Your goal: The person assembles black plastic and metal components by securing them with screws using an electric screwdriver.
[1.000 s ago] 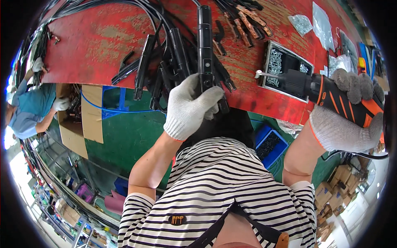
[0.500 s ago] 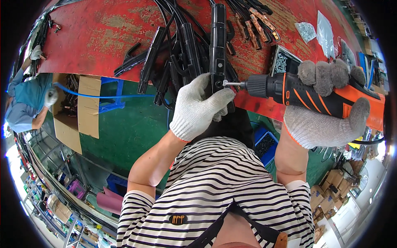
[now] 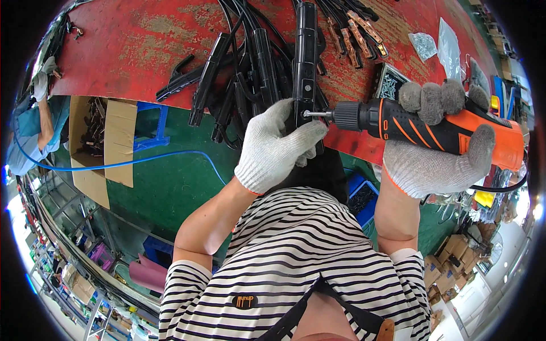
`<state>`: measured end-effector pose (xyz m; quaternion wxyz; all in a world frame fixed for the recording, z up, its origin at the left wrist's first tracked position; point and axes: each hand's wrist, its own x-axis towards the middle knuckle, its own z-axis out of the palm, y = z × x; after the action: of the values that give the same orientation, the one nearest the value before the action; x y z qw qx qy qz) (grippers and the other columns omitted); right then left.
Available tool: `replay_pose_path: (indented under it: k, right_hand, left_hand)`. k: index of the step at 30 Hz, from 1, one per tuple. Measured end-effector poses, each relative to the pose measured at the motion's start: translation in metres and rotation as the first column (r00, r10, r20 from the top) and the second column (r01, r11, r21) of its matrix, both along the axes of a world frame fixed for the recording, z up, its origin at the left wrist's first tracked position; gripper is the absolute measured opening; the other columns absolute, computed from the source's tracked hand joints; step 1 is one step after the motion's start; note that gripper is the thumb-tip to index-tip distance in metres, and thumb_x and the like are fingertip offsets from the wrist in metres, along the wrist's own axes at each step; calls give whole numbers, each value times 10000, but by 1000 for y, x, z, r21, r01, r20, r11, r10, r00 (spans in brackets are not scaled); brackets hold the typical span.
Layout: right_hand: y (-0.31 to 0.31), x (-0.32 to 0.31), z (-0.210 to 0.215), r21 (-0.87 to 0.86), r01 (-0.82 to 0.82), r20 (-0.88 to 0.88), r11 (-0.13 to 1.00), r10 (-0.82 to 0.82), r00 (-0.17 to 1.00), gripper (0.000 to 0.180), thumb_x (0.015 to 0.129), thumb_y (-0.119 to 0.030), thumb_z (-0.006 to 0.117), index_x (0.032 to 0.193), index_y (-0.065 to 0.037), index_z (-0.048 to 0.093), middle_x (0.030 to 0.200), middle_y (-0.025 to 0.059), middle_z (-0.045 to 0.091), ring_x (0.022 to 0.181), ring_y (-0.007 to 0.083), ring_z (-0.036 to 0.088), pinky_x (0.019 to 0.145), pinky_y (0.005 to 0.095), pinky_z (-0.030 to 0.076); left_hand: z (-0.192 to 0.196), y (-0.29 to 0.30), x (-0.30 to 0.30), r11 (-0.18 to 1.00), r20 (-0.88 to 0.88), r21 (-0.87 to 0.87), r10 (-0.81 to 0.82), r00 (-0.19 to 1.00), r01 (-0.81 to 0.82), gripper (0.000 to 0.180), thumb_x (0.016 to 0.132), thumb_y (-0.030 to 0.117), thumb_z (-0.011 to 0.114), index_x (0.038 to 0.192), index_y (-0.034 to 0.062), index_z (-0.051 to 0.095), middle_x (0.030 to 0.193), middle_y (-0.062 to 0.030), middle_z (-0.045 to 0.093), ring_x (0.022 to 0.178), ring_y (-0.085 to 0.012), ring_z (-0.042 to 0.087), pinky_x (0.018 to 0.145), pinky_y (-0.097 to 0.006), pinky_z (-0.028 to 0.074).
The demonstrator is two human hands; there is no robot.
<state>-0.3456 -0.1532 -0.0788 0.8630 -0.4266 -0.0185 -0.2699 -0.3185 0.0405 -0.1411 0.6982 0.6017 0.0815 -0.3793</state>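
The room was a crowded workshop with a green floor, cardboard cartons stacked toward the edges and a worn red workbench whose paint had rubbed down to rusty patches. An open cardboard box of dark parts stood below the bench edge, a thin blue cable trailing past it, and another person's sleeve showed at the far left. On the bench lay a heap of black clamp handles with black leads, a few copper-coloured clips, clear plastic bags and a small tray of screws. The right hand, in a grey knitted glove, was wrapped tightly around an orange and black power screwdriver, its bit pressed sideways against a long black handle. The left hand, in a white knitted glove, was closed around the lower end of that handle at the near bench edge, just beside the bit. The handle looked like stiff moulded plastic, smooth and fairly light, likely to twist under the driver, so a firm grasp close to the screw point seemed best
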Motion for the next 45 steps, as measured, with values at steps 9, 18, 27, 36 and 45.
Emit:
replay_pose_path:
  k: [9,18,27,36,45]
  right_hand:
    - [-2,1,-2,-19,11,-38,1000,-11,999,413,923,-394,663,1234,-131,597,932,36,527,749,170,512,759,405,417]
    - [2,7,6,-215,-80,-70,973,67,995,499,907,-428,670,1289,-122,576,946,43,549,741,186,570,692,412,444]
    - [31,10,29,-482,-180,-157,857,118,981,435,919,-424,730,1237,-171,572,950,50,555,741,190,581,707,439,498]
    - [18,13,-3,-407,-278,-78,870,270,960,393,937,-360,748,1235,-169,576,954,62,561,743,203,580,710,439,506]
    - [15,17,-4,-341,-347,23,874,377,926,417,943,-365,719,1282,-158,594,952,59,565,728,205,579,673,427,502]
  left_hand:
    - [4,1,1,1000,-17,25,-7,1000,7,242,938,151,773,1090,-9,671,757,-43,689,611,-72,612,521,-230,484]
    - [0,-5,-2,996,77,85,14,997,-21,218,948,182,753,1033,-8,686,713,-26,672,593,-66,607,520,-243,492]
    - [-11,-8,-4,994,77,104,22,997,-30,231,962,201,745,993,-16,672,666,-38,653,555,-75,596,497,-251,484]
    - [-9,-13,-6,992,2,55,111,994,-111,211,973,157,730,997,-35,647,656,-58,645,537,-89,589,484,-258,475]
    - [-2,-14,-10,980,-65,-79,175,982,-180,207,964,133,725,1025,-38,625,685,-50,634,548,-103,592,510,-268,492]
